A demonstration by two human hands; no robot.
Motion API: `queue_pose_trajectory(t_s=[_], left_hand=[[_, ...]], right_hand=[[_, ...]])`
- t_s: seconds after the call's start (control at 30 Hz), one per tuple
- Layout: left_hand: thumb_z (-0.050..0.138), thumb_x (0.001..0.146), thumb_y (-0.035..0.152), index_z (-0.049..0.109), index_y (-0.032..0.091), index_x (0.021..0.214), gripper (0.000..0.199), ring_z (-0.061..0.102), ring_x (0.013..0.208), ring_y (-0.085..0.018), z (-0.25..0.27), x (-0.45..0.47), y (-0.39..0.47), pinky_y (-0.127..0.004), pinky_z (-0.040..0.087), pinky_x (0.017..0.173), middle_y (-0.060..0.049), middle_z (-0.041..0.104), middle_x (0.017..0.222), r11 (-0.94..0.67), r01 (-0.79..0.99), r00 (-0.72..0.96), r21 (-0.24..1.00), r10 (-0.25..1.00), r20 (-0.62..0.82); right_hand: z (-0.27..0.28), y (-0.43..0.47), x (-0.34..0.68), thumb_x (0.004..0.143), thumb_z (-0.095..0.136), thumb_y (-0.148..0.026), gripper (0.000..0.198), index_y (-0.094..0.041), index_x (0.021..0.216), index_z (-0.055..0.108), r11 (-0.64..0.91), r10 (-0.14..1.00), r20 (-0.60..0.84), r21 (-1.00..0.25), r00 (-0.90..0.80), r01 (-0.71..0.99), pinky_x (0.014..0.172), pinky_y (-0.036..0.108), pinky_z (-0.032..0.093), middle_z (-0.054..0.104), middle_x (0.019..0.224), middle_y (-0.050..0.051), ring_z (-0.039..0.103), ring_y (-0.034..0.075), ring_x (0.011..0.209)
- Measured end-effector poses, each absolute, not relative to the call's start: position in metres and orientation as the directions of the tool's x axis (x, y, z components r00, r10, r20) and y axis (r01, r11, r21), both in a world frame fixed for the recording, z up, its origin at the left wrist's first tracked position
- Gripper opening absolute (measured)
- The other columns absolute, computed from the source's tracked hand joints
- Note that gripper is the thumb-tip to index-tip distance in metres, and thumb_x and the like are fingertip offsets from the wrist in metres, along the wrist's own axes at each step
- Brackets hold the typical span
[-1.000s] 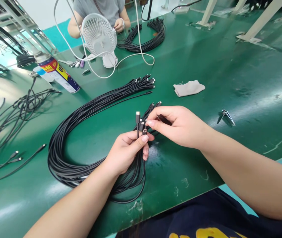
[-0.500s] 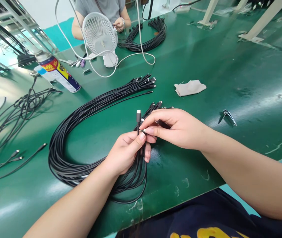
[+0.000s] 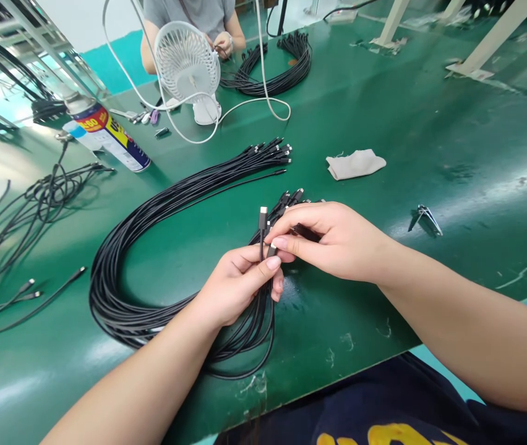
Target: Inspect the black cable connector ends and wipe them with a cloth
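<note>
My left hand [image 3: 240, 281] is closed around several black cables. One upright USB-C plug [image 3: 263, 219] rises above its fingers, and a second plug [image 3: 271, 250] shows just over its thumb. Against that second plug my right hand [image 3: 328, 241] pinches with thumb and forefinger, its metal tip close to the thumb. A dark piece [image 3: 307, 232], partly hidden, sits under the curled right fingers. Both hands are over the near end of a large curved bundle of black cables [image 3: 119, 247], whose far plug ends lie on the green table [image 3: 430, 136].
A white fan [image 3: 187, 65] with a looping white cord and a spray can [image 3: 108, 133] stand ahead. A cloth piece [image 3: 356, 164] and nail clippers [image 3: 425, 220] lie to the right. Loose cables [image 3: 36, 204] lie left. Across the table a person [image 3: 224, 37] handles another cable coil [image 3: 286, 68].
The second plug now shows more above my left thumb. Both hands and the upright plug have shifted slightly right. The person across has moved a little.
</note>
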State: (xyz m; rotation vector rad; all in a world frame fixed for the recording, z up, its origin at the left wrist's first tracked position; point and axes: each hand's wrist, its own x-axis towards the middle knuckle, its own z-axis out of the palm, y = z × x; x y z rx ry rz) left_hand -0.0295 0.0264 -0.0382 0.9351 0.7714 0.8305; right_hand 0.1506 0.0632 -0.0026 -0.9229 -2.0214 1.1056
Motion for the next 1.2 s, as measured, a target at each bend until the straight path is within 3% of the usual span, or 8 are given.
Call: queue_pose_trajectory(t_s=[0.4, 0.6, 0.8, 1.03, 1.2], left_hand=[[0.07, 0.08, 0.033, 0.072, 0.012, 0.086, 0.021, 0.054, 0.051, -0.011, -0.038, -0.028, 0.027, -0.025, 0.044, 0.052, 0.0, 0.06, 0.058, 0.357, -0.226, 0.419, 0.906, 0.875, -0.241], [0.074, 0.075, 0.038, 0.072, 0.011, 0.084, 0.028, 0.054, 0.05, -0.01, -0.033, -0.028, 0.028, -0.024, 0.043, 0.05, -0.001, 0.061, 0.056, 0.461, -0.278, 0.491, 0.843, 0.822, -0.288], [0.082, 0.067, 0.034, 0.068, 0.012, 0.074, 0.027, 0.057, 0.049, -0.01, -0.034, -0.025, 0.031, -0.024, 0.047, 0.053, -0.001, 0.064, 0.055, 0.443, -0.252, 0.366, 0.861, 0.867, -0.339], [0.076, 0.074, 0.037, 0.067, 0.012, 0.075, 0.027, 0.057, 0.05, -0.011, -0.036, -0.026, 0.03, -0.025, 0.047, 0.053, -0.001, 0.064, 0.058, 0.408, -0.208, 0.369, 0.889, 0.875, -0.315], [0.073, 0.077, 0.033, 0.069, 0.012, 0.078, 0.022, 0.052, 0.051, -0.01, -0.038, -0.029, 0.032, -0.023, 0.043, 0.052, -0.001, 0.059, 0.058, 0.424, -0.304, 0.388, 0.853, 0.873, -0.296]], right_hand=[[-0.006, 0.064, 0.152, 0.085, 0.057, -0.013, 0.013, -0.019, 0.086, 0.068, 0.547, 0.77, 0.288, -0.757, -0.57, 0.357, 0.07, 0.026, 0.047, 0.071, 0.083, 0.002, 0.063, 0.014, 0.078], [-0.008, 0.067, 0.153, 0.088, 0.057, -0.016, 0.01, -0.019, 0.084, 0.066, 0.595, 0.718, 0.333, -0.749, -0.611, 0.291, 0.073, 0.026, 0.046, 0.07, 0.079, 0.0, 0.061, 0.013, 0.077], [-0.017, 0.071, 0.153, 0.09, 0.054, -0.02, 0.016, -0.017, 0.076, 0.061, 0.674, 0.693, 0.391, -0.648, -0.605, 0.353, 0.066, 0.025, 0.043, 0.063, 0.075, 0.002, 0.056, 0.013, 0.071], [-0.021, 0.068, 0.149, 0.091, 0.049, -0.024, 0.023, -0.018, 0.07, 0.054, 0.619, 0.759, 0.314, -0.622, -0.571, 0.48, 0.063, 0.026, 0.039, 0.061, 0.077, 0.004, 0.054, 0.014, 0.07], [-0.008, 0.06, 0.15, 0.093, 0.046, -0.026, 0.013, -0.017, 0.096, 0.055, 0.548, 0.819, 0.235, -0.591, -0.524, 0.592, 0.063, 0.026, 0.041, 0.067, 0.089, 0.005, 0.06, 0.016, 0.076]])
